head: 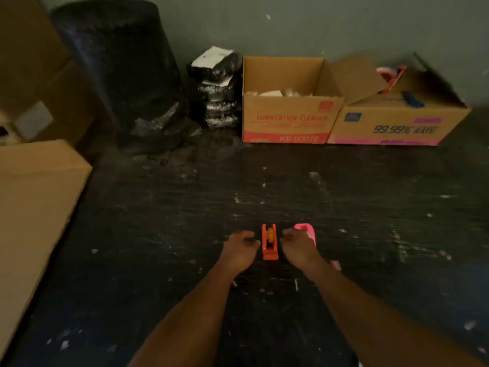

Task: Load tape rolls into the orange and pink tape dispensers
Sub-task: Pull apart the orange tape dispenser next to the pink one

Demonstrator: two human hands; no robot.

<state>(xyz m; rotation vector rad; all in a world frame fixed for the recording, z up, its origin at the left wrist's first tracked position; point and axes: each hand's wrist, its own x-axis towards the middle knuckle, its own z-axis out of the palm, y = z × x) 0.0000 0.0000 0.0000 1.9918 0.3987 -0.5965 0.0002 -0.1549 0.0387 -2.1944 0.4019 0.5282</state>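
Orange tape dispenser (270,242) at lower centre of frame on dark floor (158,234), yellowish roll apparently seated in cradle. Left hand (239,250) and right hand (298,247) flanking it, probably to steady. Fingers curled, grip unclear. Pink tape dispenser (308,231) largely hidden behind right hand. Dim, blurred.

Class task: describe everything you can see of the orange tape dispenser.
The orange dispenser looks like plastic. It stands upright on the dark floor, seen end-on, with a yellowish roll or hub in its slot. It sits between the left hand and right hand; neither clearly touches it. The pink dispenser lies to its right.
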